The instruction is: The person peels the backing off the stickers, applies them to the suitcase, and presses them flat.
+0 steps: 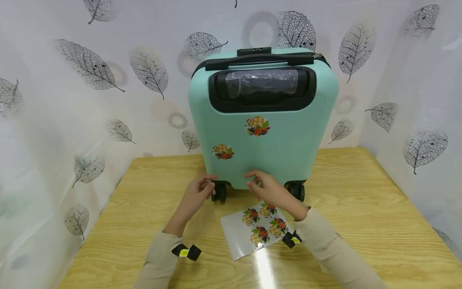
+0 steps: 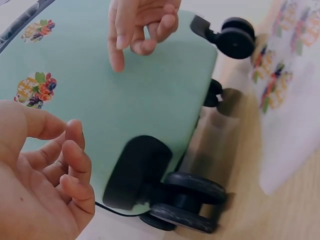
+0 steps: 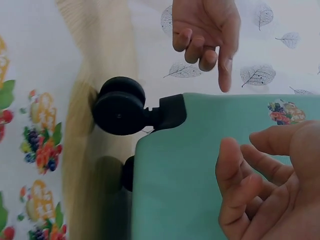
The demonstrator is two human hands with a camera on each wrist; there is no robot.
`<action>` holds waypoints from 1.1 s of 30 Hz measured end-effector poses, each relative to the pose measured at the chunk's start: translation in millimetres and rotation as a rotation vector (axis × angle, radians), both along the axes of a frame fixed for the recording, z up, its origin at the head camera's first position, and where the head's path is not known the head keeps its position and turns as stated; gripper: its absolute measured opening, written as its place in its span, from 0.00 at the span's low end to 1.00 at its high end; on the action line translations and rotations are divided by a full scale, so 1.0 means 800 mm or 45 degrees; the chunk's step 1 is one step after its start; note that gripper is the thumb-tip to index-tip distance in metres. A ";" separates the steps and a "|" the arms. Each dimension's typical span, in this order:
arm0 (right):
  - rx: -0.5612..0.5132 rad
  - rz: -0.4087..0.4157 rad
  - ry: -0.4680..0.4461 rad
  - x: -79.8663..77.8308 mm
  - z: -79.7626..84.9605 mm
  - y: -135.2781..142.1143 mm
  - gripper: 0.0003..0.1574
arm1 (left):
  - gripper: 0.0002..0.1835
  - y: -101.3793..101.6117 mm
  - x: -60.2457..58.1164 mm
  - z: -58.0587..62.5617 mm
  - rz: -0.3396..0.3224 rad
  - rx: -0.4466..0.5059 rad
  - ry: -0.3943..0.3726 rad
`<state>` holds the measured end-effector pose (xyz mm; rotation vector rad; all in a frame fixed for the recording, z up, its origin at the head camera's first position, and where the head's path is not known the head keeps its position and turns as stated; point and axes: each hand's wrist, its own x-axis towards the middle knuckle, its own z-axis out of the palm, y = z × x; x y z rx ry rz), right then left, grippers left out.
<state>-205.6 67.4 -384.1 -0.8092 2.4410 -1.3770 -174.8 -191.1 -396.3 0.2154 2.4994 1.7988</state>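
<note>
A person in pale sleeves (image 1: 333, 247) reaches both hands toward a mint-green suitcase (image 1: 285, 148) standing upright near the far edge of a wooden bench (image 1: 361, 200). The left hand (image 1: 195, 194) is beside the suitcase's left front wheel (image 1: 219, 193), the right hand (image 1: 268, 188) before the case's lower front; the two are apart, relaxed and empty, their fingers loosely bent. Whether any fingertip touches the case, one cannot tell. Two fruit stickers decorate the front, one (image 1: 258, 126) below the black handle recess (image 1: 260, 105), the other (image 1: 223, 152) lower and to the left. A sheet (image 1: 234, 237) bearing more fruit designs lies between the suitcase and the bench's near side, partly beneath the right forearm. A leaf-patterned curtain (image 1: 119, 106) hangs beyond the far edge.
</note>
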 end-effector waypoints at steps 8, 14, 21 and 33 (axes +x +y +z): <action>0.044 0.004 -0.034 0.008 -0.020 0.018 0.22 | 0.17 -0.005 0.010 -0.020 -0.020 -0.037 -0.054; 0.053 0.035 -0.036 0.016 -0.036 0.027 0.20 | 0.19 -0.005 0.014 -0.033 -0.099 -0.035 -0.085; 0.084 0.040 -0.053 0.023 -0.047 0.028 0.18 | 0.21 -0.002 0.015 -0.051 -0.168 -0.064 -0.122; 0.096 0.074 -0.108 0.019 -0.073 0.033 0.19 | 0.19 0.007 0.023 -0.071 -0.193 -0.068 -0.194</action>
